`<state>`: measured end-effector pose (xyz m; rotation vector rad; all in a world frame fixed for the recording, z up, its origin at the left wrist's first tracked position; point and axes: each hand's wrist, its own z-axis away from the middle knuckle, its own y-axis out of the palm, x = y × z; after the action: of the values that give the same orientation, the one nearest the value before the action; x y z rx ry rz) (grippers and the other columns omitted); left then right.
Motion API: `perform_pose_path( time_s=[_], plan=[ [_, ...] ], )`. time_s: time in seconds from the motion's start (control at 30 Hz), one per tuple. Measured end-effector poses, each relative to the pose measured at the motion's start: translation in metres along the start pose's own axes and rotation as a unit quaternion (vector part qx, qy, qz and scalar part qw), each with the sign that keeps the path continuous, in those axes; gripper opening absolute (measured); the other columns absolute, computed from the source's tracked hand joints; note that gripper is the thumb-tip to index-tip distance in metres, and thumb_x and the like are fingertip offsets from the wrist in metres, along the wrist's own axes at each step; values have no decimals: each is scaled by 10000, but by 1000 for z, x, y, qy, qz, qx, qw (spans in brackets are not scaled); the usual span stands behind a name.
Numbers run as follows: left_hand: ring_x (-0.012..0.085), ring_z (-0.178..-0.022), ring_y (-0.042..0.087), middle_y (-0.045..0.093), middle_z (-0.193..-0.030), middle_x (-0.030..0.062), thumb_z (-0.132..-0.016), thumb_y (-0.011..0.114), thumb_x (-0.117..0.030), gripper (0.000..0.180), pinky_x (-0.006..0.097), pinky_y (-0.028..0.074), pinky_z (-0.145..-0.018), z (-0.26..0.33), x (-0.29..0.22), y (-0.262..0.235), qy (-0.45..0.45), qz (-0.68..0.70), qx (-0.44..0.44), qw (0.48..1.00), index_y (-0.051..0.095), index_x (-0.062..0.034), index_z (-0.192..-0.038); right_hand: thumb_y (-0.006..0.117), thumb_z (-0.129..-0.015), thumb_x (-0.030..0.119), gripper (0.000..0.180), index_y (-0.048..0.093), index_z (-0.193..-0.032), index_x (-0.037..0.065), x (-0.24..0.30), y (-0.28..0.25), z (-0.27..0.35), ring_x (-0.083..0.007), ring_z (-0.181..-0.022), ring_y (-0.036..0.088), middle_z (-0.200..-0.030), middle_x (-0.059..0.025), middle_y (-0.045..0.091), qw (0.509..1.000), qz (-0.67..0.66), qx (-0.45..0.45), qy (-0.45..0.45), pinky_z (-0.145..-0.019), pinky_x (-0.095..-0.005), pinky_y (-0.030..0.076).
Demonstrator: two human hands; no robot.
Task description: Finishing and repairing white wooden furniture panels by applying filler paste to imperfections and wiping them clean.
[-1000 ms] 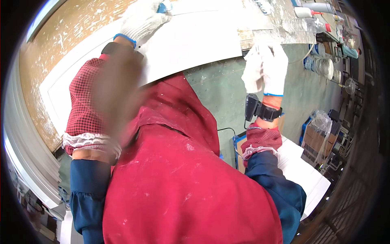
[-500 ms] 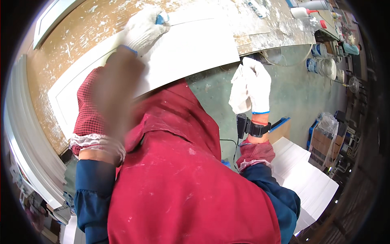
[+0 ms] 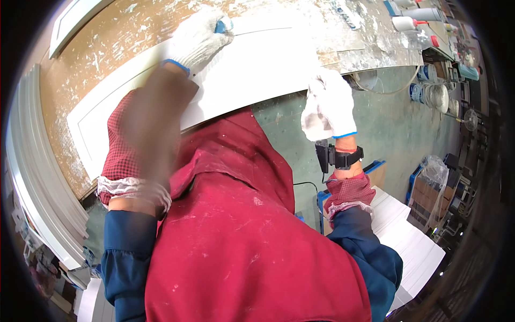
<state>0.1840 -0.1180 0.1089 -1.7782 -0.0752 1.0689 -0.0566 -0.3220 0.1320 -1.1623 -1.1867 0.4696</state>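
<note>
A long white panel (image 3: 252,64) with a thin grooved line along its border lies across the worktable in front of me. My left hand (image 3: 198,38), in a white knit glove, rests on the panel's far part. Its fingers are closed on a small blue object (image 3: 221,26), of which only a bit shows. Off the panel's near right corner, my right hand (image 3: 338,102) is raised in a matching glove. A crumpled white cloth (image 3: 315,119) is bunched in its closed fingers. A brown blur hides part of my left forearm.
The worktable (image 3: 96,70) is spotted with white residue. Bottles with red caps (image 3: 405,23) stand at the far right, and white tubs (image 3: 432,95) sit below them. White mouldings (image 3: 45,177) are stacked at left. White boards (image 3: 407,241) lie low at right, beside a cart (image 3: 429,188).
My right hand has moved slightly up with the cloth, closer to the panel's corner. The view has shifted a little; my left hand stays on the panel with the blue object.
</note>
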Motion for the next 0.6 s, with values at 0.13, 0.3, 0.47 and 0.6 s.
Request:
perform_pose_path(
  time_s=[0.13, 0.3, 0.47, 0.6],
  plan=[
    [268, -812, 576, 593, -851, 106, -737, 663, -165, 138, 366, 456, -717, 4, -20, -15, -9, 36, -14, 999, 615, -88, -841, 596, -828, 231, 232, 633, -997, 76, 2, 3, -15, -318, -825, 598, -884, -141, 608, 999, -1, 23, -34, -739, -397, 475],
    [223, -681, 557, 575, -710, 90, -700, 657, -77, 68, 344, 448, -634, 8, -33, -25, -68, 131, -5, 989, 608, -84, -746, 603, -823, 236, 249, 624, -1004, 67, -6, 9, -27, -316, -832, 598, -887, -140, 608, 998, 9, 39, -47, -757, -393, 476],
    [231, -691, 568, 585, -723, 91, -708, 656, -96, 64, 344, 453, -631, 7, -24, -18, -39, 122, -6, 992, 612, -83, -752, 606, -819, 237, 278, 620, -1036, 64, -6, 0, -15, -318, -852, 600, -915, -141, 622, 997, 21, 70, -13, -773, -384, 480],
    [229, -686, 565, 578, -718, 88, -712, 654, -104, 61, 343, 450, -627, 8, -29, -21, -46, 148, 2, 988, 608, -86, -749, 625, -811, 194, 241, 634, -995, 38, -14, 13, -41, -218, -794, 609, -871, -109, 632, 997, 43, 16, -63, -713, -327, 482]
  ],
)
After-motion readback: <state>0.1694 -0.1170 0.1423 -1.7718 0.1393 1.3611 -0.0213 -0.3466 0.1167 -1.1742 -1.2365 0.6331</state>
